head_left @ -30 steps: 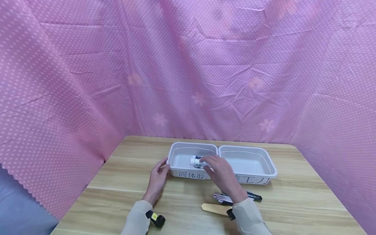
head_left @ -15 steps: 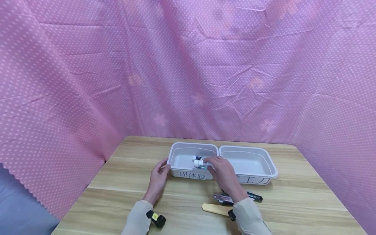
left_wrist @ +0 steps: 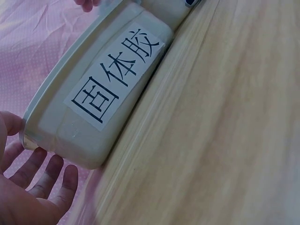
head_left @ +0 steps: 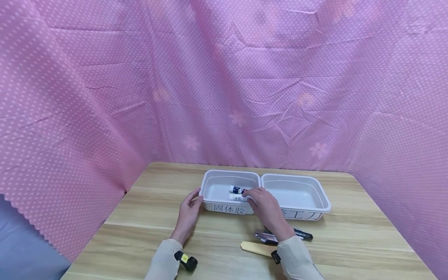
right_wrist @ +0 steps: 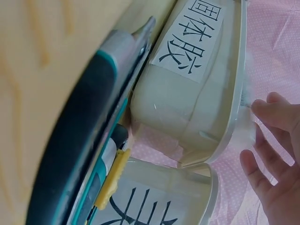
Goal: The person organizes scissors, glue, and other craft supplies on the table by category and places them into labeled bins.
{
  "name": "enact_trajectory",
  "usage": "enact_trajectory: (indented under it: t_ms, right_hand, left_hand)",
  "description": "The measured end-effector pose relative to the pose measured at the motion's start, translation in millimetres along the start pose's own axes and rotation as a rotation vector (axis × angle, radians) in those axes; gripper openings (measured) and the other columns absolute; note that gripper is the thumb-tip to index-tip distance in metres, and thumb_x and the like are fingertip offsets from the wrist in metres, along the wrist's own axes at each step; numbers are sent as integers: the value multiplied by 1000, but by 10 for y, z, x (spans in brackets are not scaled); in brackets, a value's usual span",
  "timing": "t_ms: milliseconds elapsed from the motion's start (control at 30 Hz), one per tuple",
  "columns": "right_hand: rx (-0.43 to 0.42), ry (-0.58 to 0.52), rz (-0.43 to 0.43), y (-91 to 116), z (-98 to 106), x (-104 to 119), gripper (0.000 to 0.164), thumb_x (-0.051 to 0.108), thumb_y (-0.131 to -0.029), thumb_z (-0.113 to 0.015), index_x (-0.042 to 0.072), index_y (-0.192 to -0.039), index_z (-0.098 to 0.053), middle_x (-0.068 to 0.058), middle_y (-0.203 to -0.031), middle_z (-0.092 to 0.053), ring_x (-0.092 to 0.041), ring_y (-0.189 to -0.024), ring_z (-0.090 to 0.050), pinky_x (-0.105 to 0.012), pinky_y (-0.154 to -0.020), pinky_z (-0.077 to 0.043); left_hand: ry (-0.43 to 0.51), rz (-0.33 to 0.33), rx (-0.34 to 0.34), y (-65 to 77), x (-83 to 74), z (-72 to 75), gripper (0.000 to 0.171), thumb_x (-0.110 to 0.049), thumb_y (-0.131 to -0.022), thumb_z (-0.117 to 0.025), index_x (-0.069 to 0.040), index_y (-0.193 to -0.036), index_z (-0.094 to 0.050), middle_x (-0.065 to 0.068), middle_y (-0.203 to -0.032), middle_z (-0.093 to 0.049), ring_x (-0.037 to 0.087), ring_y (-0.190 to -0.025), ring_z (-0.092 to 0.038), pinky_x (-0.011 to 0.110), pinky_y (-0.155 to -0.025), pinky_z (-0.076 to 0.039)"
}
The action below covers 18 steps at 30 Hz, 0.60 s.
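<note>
In the head view, two white plastic bins stand side by side. My left hand (head_left: 189, 215) touches the left rim of the left bin (head_left: 209, 171) with fairly straight fingers. Over that bin's front right part, my right hand (head_left: 266, 206) pinches a white glue stick (head_left: 237, 197), partly covered by the fingers. In the right wrist view, this glue stick (right_wrist: 246, 93) is blurred and stands above the rim, between thumb and fingers. A second glue stick (head_left: 237, 189), dark blue and white, lies inside the left bin, behind the first.
Right of the left bin is the other bin (head_left: 304, 190), also labelled in front. Under my right forearm lie several utility knives (head_left: 303, 234), one with a yellow part (right_wrist: 114, 178) in the right wrist view. Nearby is a flat tan piece (head_left: 255, 248). Pink curtain (head_left: 224, 97) surrounds the table.
My right hand has moved slightly right, and the glue stick in it has turned and shifted a little toward the bin's front. My left hand stays at the rim.
</note>
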State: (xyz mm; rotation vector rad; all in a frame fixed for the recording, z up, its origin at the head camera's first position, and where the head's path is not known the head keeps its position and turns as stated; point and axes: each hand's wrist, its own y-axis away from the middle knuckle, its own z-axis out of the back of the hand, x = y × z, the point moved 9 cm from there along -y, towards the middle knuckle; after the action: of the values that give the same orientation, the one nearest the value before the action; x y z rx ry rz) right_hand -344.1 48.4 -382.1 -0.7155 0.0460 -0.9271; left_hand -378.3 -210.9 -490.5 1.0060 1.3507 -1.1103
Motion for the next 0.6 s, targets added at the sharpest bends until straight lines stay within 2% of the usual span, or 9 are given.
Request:
enact_trajectory:
  t_ms: [233, 467, 600]
  right_hand:
    - [-3, 6, -3, 14, 17, 10, 26, 4, -88, -79, 19, -109, -77, 5, -107, -77, -15, -104, -69, -34, -90, -62]
    - [20, 41, 73, 88, 104, 133, 25, 7, -87, -81, 19, -108, -77, 4, -105, -77, -15, -97, -71, -34, -84, -63]
    - [65, 83, 105, 170, 180, 200, 26, 10, -86, -82, 19, -110, -77, 5, -103, -77, -14, -94, -70, -34, -82, -62]
  left_hand:
    - [12, 13, 15, 15, 6, -23, 47, -19, -104, -61, -11, -149, -51, 15, -153, -49, 32, -128, -57, 44, -111, -51]
    - [13, 24, 18, 36, 2, -30, 49, -19, -104, -60, -10, -151, -49, 16, -155, -47, 33, -131, -55, 46, -112, -50]
    - [3, 17, 12, 29, -11, -26, 48, -18, -104, -60, -11, -150, -50, 15, -154, -48, 33, -130, -56, 46, -111, -51]
